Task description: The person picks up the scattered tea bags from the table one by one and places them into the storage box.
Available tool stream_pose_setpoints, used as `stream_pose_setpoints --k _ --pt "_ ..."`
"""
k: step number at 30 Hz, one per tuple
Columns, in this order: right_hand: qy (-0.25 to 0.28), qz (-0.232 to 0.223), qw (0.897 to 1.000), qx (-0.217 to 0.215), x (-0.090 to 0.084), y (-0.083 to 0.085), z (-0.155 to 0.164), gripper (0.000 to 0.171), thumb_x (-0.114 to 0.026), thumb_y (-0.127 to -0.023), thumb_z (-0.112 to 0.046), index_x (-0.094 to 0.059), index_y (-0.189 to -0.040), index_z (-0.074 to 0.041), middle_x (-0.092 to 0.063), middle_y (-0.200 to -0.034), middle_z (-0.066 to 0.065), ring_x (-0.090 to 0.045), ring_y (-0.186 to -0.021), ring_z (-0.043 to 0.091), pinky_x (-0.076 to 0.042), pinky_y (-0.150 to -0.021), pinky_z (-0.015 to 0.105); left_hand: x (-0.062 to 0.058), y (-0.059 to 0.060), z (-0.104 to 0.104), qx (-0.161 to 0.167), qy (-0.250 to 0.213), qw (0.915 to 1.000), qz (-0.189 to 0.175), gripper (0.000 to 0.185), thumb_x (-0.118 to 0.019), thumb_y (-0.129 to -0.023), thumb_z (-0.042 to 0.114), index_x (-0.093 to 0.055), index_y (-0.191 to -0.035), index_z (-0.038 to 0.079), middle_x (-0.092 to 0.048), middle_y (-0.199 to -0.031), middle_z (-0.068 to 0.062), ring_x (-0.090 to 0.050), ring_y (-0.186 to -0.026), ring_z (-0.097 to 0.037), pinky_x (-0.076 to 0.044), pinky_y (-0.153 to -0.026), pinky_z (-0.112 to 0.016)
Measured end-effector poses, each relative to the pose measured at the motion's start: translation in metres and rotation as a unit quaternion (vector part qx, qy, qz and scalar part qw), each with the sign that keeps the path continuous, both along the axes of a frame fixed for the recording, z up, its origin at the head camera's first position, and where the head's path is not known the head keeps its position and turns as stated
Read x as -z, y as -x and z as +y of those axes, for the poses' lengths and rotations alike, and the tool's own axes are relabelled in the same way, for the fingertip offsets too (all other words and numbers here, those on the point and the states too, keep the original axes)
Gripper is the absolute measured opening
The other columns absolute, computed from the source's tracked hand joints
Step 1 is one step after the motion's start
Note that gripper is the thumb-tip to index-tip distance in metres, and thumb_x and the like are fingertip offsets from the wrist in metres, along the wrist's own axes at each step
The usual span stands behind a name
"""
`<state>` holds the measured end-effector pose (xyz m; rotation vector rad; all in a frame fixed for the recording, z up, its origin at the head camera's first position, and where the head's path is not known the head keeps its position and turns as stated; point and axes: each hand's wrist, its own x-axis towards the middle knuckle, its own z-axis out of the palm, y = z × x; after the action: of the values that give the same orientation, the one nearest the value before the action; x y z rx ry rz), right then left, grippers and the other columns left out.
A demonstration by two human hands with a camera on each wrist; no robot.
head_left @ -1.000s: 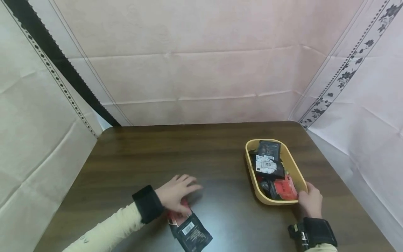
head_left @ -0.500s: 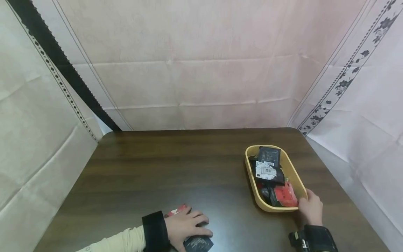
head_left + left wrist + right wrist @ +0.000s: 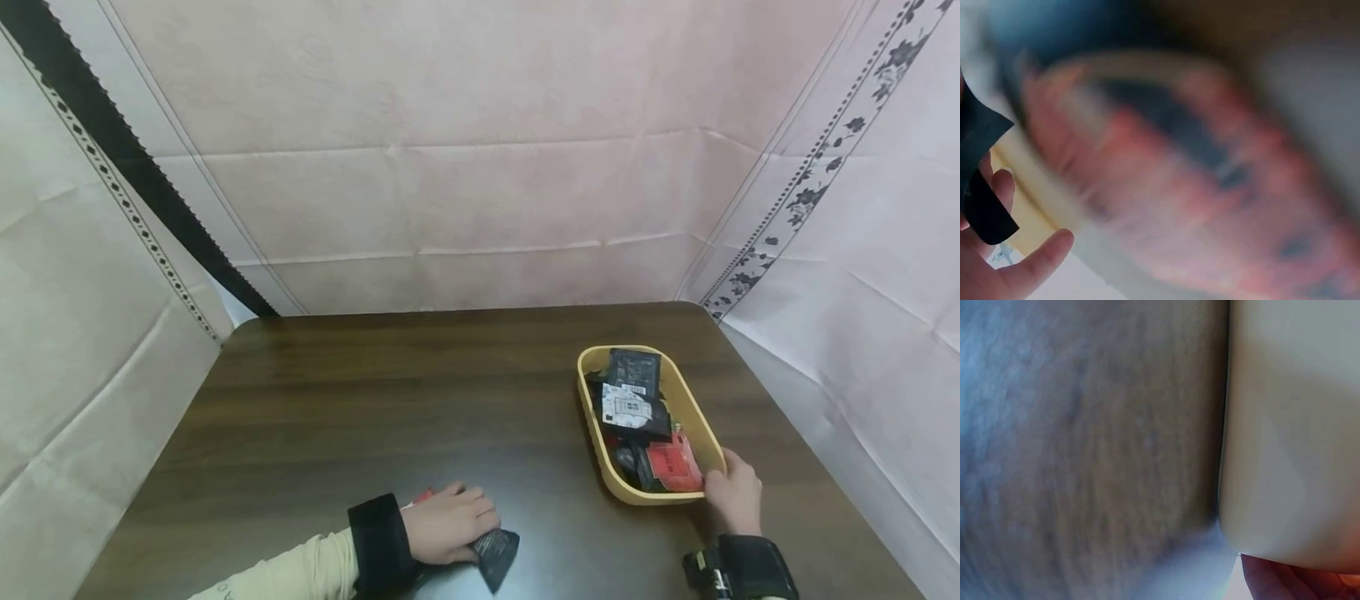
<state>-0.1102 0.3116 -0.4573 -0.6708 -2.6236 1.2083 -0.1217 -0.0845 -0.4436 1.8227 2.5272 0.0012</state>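
Note:
My left hand curls round a black packet at the near edge of the dark wooden table; a red packet peeks out just behind the hand. In the left wrist view the black packet lies against my fingers, the rest being blurred. My right hand grips the near right corner of a yellow tray that holds several black and red packets. The right wrist view shows the tray's wall close up with a fingertip under it.
Pale pink cloth panels wall in the table on three sides; a black patterned band runs down the left one and a floral band down the right one. The tray stands near the table's right edge.
My left hand slid back toward the near edge and closed over the black packet, which now sticks out to its right. My right hand stays on the tray corner.

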Motion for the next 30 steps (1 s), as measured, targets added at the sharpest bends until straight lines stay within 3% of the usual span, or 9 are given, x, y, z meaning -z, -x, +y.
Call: stream_pose_setpoints --k 8,12,16,21,25,30 --pt "-0.004 0.001 1.0 0.004 -0.003 0.003 0.005 0.044 -0.036 -0.08 0.001 -0.044 -0.121 0.014 -0.048 -0.112 0.038 -0.046 -0.1 0.049 -0.037 -0.081 0.058 -0.03 0.036 0.045 -0.021 -0.058 0.9979 0.015 0.036 -0.066 -0.081 0.034 -0.052 -0.108 0.015 -0.05 -0.099 0.005 -0.047 -0.089 -0.007 -0.042 -0.075 -0.019" --pt "-0.003 0.009 1.0 0.002 -0.001 0.003 0.003 0.044 -0.036 -0.079 0.001 -0.045 -0.12 0.014 -0.049 -0.11 0.038 -0.048 -0.096 0.048 -0.038 -0.078 0.057 -0.05 0.061 0.083 -0.038 -0.105 0.9938 0.006 0.035 -0.067 -0.081 0.028 -0.052 -0.109 0.012 -0.05 -0.101 0.002 -0.047 -0.089 -0.009 -0.042 -0.075 -0.017" --pt "0.001 0.014 1.0 0.005 0.004 0.001 -0.002 0.043 -0.037 -0.079 0.002 -0.046 -0.119 0.013 -0.051 -0.108 0.038 -0.05 -0.094 0.047 -0.039 -0.076 0.056 -0.067 0.081 0.123 -0.06 -0.122 0.9906 0.01 0.038 -0.063 -0.084 0.033 -0.052 -0.113 0.012 -0.05 -0.103 0.0 -0.047 -0.092 -0.011 -0.043 -0.075 -0.021" --pt "0.014 0.012 1.0 -0.001 0.006 0.0 -0.007 0.043 -0.036 -0.08 0.001 -0.045 -0.12 0.014 -0.05 -0.108 0.038 -0.05 -0.094 0.047 -0.039 -0.077 0.056 -0.073 0.098 0.163 -0.112 -0.102 0.9876 0.04 0.054 -0.058 -0.084 0.047 -0.05 -0.125 0.011 -0.051 -0.111 -0.002 -0.048 -0.1 -0.015 -0.045 -0.078 -0.028" --pt "0.007 0.023 1.0 0.005 0.006 -0.001 -0.007 0.042 -0.036 -0.08 0.002 -0.046 -0.118 0.014 -0.052 -0.105 0.037 -0.051 -0.089 0.045 -0.041 -0.073 0.053 -0.074 0.106 0.187 -0.144 -0.092 0.9851 0.016 0.069 -0.055 -0.083 0.053 -0.04 -0.136 0.011 -0.047 -0.125 -0.003 -0.042 -0.114 -0.017 -0.04 -0.091 -0.034" --pt "-0.001 0.034 0.999 0.007 0.005 0.0 -0.001 0.041 -0.037 -0.079 0.003 -0.048 -0.116 0.013 -0.053 -0.102 0.036 -0.051 -0.085 0.043 -0.04 -0.07 0.051 -0.076 0.111 0.198 -0.141 -0.09 0.9857 -0.02 0.085 -0.053 -0.08 0.059 -0.019 -0.146 0.016 -0.027 -0.144 -0.003 -0.022 -0.132 -0.02 -0.026 -0.103 -0.045"
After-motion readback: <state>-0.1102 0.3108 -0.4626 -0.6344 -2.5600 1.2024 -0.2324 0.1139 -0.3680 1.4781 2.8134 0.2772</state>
